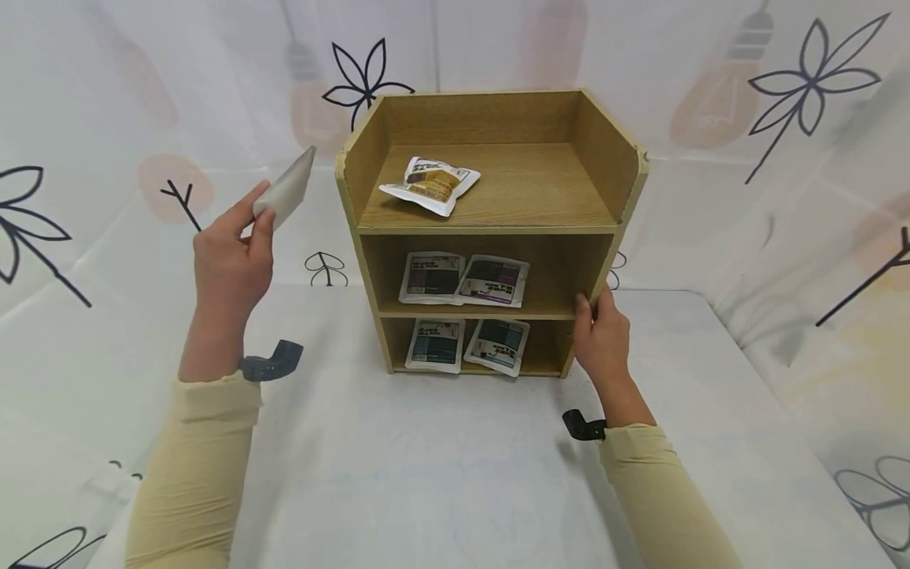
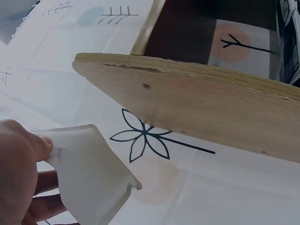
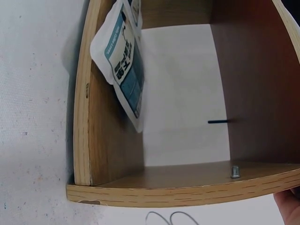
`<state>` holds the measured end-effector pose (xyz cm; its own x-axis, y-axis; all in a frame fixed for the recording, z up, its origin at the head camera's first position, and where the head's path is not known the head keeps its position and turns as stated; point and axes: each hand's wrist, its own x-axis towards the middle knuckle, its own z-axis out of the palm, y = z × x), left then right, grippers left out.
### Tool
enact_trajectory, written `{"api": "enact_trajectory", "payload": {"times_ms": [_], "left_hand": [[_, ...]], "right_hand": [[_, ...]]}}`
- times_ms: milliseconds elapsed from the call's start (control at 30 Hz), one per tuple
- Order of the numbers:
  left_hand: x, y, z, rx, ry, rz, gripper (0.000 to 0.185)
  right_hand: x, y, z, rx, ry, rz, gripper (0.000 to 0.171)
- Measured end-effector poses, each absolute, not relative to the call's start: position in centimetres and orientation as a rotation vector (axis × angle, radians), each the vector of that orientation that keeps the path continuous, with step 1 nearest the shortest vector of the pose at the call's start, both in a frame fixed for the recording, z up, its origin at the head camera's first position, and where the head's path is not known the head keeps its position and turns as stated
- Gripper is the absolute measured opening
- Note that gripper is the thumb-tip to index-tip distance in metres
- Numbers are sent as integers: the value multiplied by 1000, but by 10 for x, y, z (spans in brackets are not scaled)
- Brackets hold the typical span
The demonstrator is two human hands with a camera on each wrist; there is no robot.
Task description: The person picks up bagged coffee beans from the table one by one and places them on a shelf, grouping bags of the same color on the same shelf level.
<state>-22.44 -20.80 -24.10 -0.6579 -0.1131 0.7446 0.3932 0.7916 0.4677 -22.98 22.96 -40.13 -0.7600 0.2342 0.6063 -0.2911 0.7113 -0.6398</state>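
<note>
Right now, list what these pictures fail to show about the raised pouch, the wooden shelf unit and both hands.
- Printed face of the plain grey-white foil pouch: turned away in head and left wrist views.
- Left hand: mostly cut off by the left wrist frame edge.
- Right hand fingers: hidden behind the light wooden three-tier shelf side panel.
- Text on the shelved white pouches: too small to read.

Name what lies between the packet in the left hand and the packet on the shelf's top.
In the head view, only the shelf's left side wall stands between the held packet and the top packet.
</note>
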Motion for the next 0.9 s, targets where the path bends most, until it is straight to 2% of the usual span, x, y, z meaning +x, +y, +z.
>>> {"api": "enact_trajectory", "payload": {"times_ms": [900], "left_hand": [[-205,-172,-210,-500,-1819,-600,31]], "right_hand": [[-228,230,-401,43,-2226,983,38]]}}
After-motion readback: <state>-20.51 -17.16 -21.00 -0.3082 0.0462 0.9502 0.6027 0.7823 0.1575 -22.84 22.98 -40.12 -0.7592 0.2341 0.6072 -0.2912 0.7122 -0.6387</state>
